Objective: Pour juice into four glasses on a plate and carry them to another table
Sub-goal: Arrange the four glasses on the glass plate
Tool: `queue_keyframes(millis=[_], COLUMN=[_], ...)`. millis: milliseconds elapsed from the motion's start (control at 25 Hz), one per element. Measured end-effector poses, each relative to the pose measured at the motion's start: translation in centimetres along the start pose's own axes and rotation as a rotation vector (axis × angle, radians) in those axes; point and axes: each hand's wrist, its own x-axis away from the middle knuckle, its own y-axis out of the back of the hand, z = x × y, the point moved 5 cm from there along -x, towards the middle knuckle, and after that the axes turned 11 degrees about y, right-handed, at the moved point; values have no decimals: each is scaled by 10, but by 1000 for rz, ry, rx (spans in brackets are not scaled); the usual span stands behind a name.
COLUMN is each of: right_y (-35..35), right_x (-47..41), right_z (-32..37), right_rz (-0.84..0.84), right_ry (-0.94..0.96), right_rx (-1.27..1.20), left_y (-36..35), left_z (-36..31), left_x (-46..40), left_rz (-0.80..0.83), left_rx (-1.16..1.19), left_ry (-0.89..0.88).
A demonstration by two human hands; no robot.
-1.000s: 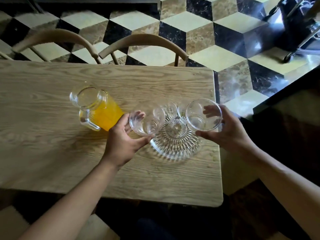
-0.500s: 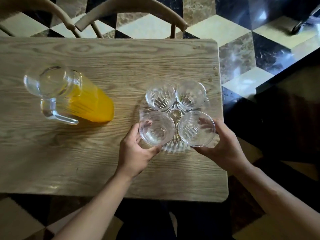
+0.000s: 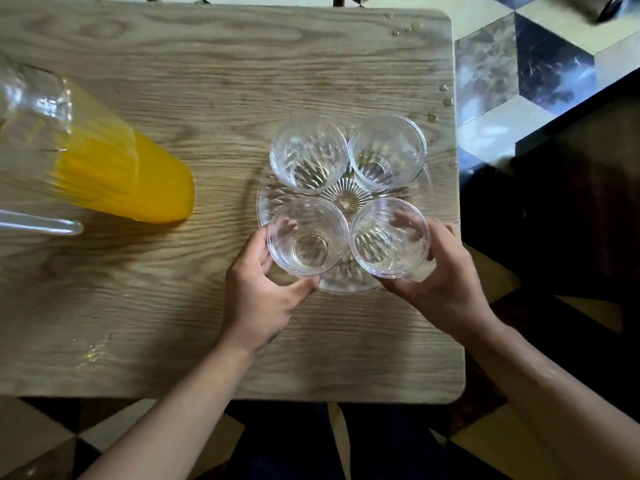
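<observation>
Four empty glasses stand on the cut-glass plate point(image 3: 266, 206) near the surface's right edge. My left hand point(image 3: 258, 292) grips the near-left glass point(image 3: 308, 237), my right hand point(image 3: 446, 289) the near-right glass point(image 3: 389, 237). Slick, fragile; I'd hold their walls, not rims.

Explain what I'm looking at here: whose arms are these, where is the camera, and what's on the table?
No machine here: a person wears a camera on the head, looking down at their own bare arms. On the light wooden table sits a clear ribbed glass plate carrying four empty clear glasses. The left hand grips the near-left glass; the right hand grips the near-right glass. The two far glasses stand untouched. At the left stands a clear glass jug of orange juice.
</observation>
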Motion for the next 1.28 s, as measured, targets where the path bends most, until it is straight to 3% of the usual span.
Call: queue_keyframes(millis=[1280], right_y=[4], right_x=[4], right_z=[-6], right_rz=[48], right_ry=[-80], right_rx=[33], left_y=[8], left_z=[1], left_x=[-1], left_rz=[-34], left_rx=[-37], left_ry=[-89])
